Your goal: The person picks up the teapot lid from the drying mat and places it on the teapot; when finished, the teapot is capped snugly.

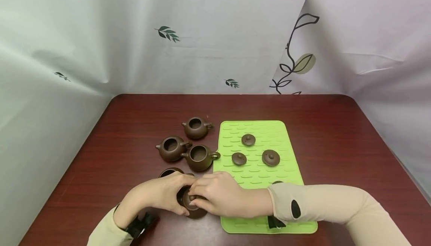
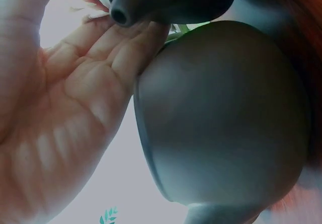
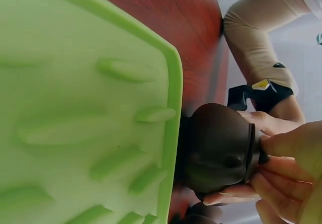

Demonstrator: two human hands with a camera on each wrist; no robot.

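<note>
In the head view a small dark brown teapot [image 1: 196,214] stands on the table at the left edge of the green mat [image 1: 266,225]. My left hand [image 1: 163,193] holds its sides, thumb in front and fingers behind. With fingertips at the knob, my right hand [image 1: 223,195] pinches the round lid [image 1: 188,201]. From the right wrist view, the lid [image 3: 252,151] sits over the mouth of the teapot [image 3: 216,143]. Close beside the left hand is an open teapot [image 1: 170,171], partly covered by it; its large round body [image 2: 226,113] fills much of the left wrist view.
Behind the hands stand three lidless teapots: one at the back [image 1: 196,128], one at the left [image 1: 171,148] and one near the mat [image 1: 199,158]. On the mat lie three lids: a far one [image 1: 248,140], a left one [image 1: 239,159] and a right one [image 1: 271,157].
</note>
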